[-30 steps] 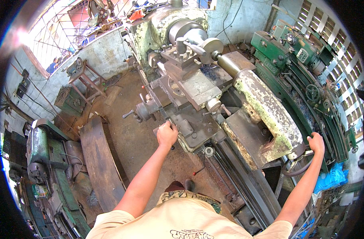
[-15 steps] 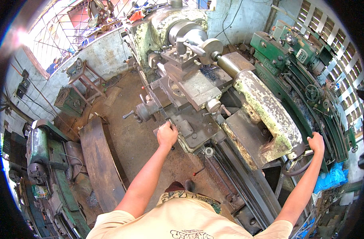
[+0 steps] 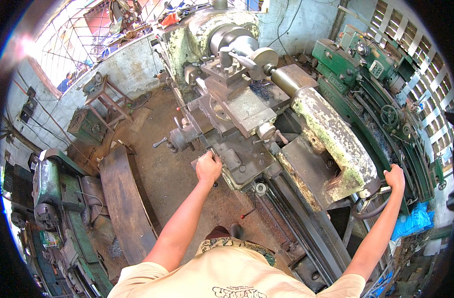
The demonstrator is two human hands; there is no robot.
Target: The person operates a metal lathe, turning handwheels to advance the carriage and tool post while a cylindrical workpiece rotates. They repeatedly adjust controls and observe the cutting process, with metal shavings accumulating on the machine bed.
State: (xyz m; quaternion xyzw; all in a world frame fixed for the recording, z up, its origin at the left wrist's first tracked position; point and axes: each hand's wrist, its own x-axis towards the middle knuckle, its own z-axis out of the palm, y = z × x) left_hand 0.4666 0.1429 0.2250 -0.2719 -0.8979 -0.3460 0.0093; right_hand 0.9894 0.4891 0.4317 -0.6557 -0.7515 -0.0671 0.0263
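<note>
A large metal lathe runs diagonally through the middle. My right hand (image 3: pixel 395 177) is closed at the upper right of the tailstock handwheel (image 3: pixel 373 212), beside the worn, paint-flaked tailstock (image 3: pixel 338 141). My left hand (image 3: pixel 208 167) makes a fist at the front edge of the carriage (image 3: pixel 244 161); what lies inside it is hidden. Above the carriage sit the compound slide (image 3: pixel 246 109) and the tool post (image 3: pixel 224 69). Between the chuck (image 3: pixel 229 39) and the tailstock quill (image 3: pixel 284 79), a round metal workpiece (image 3: pixel 263 60) with a flange is in line.
A green lathe (image 3: pixel 351 84) stands along the right wall, with blue plastic (image 3: pixel 414 222) near its end. Another green machine (image 3: pixel 63 198) and a wooden board (image 3: pixel 125 203) are at the left. A bench grinder (image 3: pixel 94 82) rests on a small stand. Levers stick out from the carriage.
</note>
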